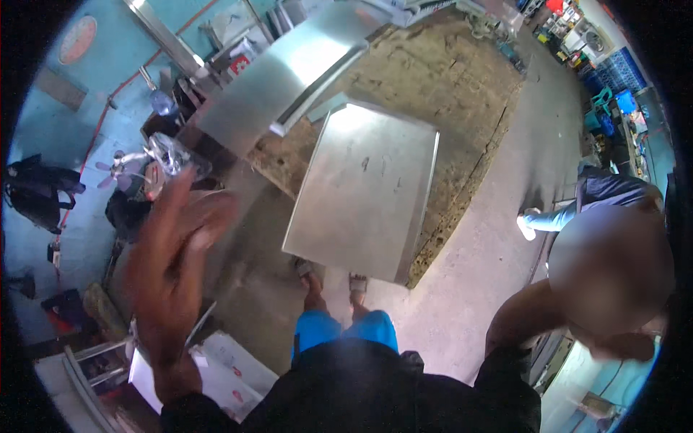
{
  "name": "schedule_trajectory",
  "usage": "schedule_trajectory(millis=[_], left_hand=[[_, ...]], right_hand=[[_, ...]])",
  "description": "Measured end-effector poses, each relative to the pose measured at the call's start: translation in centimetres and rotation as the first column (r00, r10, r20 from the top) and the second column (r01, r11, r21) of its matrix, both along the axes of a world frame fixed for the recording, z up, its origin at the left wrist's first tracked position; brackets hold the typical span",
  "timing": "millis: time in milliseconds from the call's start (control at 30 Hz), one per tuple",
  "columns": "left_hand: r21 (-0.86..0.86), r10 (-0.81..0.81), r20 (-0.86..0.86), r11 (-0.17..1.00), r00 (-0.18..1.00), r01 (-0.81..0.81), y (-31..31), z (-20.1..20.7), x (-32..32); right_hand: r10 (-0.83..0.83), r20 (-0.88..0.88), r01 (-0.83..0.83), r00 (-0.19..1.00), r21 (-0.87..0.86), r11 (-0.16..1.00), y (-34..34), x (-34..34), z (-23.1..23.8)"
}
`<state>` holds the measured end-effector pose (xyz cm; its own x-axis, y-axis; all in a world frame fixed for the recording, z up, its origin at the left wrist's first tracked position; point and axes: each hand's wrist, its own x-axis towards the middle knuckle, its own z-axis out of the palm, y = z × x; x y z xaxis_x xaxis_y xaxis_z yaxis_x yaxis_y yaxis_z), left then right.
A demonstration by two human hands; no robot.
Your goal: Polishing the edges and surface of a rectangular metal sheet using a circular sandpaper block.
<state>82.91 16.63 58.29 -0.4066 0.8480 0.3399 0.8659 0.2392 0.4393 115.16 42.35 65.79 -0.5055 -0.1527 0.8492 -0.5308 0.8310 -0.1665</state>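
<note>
While left hand (160,249) hovers | metal panel (361,195) overhangs | brown table (429,68)

Blk bag (43,191) agst blue wall (43,130)

Table (433,61): centre.
Panel (361,191): on near part of table, overhanging near left edge.
Sheet (278,83): far left of panel, across table's left edge.
Left wall (43,133): backpack (42,191) against it.
Fan (123,169): right of backpack, left of sheet.
Left hand (198,216): left of panel, apart from it.
Feet (358,283): on floor (498,209), below panel's near edge.
Co-worker (613,190): right of table, floor between.
</note>
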Motion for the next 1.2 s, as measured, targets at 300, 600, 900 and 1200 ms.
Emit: schedule_trajectory(millis=[300,600,900,1200], left_hand=[[-0.467,-0.265,0.393,0.767,0.881,0.439,-0.3,-24.2,-4.0],[-0.849,-0.465,0.265,0.301,0.844,0.433,2.6,-27.6,-4.2],[-0.669,-0.513,0.408,0.395,0.755,0.63,2.3,-28.6,3.2],[-0.583,-0.583,0.408,0.426,0.703,0.692,3.2,-29.4,5.1]], right_hand=[[-0.296,0.49,0.57,0.82,-0.749,0.338,1.6,-10.5,-27.4],[-0.594,0.743,0.827,0.308,0.099,0.553,-0.4,-12.3,-45.8],[-0.578,0.806,0.792,0.129,0.267,0.549,-0.7,-12.7,-46.4],[-0.597,0.785,0.793,0.163,0.256,0.553,-0.4,-12.6,-46.4]])
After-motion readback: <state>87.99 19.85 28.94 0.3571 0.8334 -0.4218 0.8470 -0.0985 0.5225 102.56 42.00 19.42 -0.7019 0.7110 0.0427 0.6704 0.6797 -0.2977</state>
